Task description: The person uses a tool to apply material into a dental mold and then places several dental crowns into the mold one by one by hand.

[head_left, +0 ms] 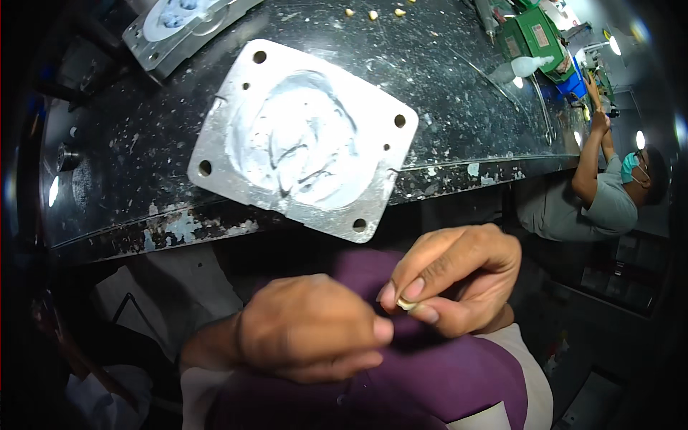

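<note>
Both hands are in front of my body, below the bench edge. My right hand [462,279] pinches a small cream-coloured piece [406,304] between thumb and fingers; the grip covers much of it. Close beside it is my left hand [312,330], blurred and loosely curled, fingertips toward the piece. Whatever the left fingers might hold is hidden. Beyond the hands, a square metal mould plate [390,147] with corner holes overhangs the bench's near edge. Its round hollow [301,140] has a whitish, streaked surface.
The black, paint-flecked bench [444,93] carries another metal mould [183,50] at far left. Several small yellowish pieces [373,14] lie at the back. A green box [534,43], a white squeeze bottle [530,66] and a wrench [542,111] are at right, where a masked co-worker [588,193] works.
</note>
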The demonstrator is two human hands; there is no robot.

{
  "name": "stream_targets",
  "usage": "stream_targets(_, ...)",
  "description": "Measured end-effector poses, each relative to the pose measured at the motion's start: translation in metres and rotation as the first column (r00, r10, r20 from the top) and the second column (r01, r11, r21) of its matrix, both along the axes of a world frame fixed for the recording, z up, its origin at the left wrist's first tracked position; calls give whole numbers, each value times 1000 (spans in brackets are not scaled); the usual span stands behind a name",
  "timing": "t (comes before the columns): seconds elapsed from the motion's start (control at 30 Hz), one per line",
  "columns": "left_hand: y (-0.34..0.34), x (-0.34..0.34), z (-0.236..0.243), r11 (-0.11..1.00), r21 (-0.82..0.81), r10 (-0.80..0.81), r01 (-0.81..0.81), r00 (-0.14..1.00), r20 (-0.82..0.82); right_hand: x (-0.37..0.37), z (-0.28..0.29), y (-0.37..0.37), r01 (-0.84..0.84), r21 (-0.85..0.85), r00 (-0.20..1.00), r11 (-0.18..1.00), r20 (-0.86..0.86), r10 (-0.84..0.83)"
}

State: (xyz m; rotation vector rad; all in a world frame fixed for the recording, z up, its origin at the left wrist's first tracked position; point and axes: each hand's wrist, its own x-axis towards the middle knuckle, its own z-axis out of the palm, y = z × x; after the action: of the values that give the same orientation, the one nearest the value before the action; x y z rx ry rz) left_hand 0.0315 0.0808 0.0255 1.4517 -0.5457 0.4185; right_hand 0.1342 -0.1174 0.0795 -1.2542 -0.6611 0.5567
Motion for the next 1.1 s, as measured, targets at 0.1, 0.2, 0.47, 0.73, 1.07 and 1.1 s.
stream_targets(0.1,-16,2,-6,818,-530,-463,225,805,-371,-6,-22,-24,76,15,949,997,305,-77)
stream_targets(0.2,-29,16,-5,821,-526,-513,223,692,-508,-9,-35,-37,198,44,858,979,476,-195)
stream_targets(0.47,-52,35,-15,803,-563,-560,194,568,-603,-12,-52,-59,360,15,826,933,459,-327)
stream_targets(0.73,-62,49,-23,770,-555,-591,314,678,-436,-4,-58,-59,237,161,907,958,317,-278)
stream_targets(1.07,-64,52,-34,582,-777,-777,240,445,-445,8,-57,-65,285,-28,809,958,544,-224)
stream_targets(1.1,-65,52,-37,493,-849,-826,190,409,-388,11,-57,-65,247,-4,826,969,524,-208)
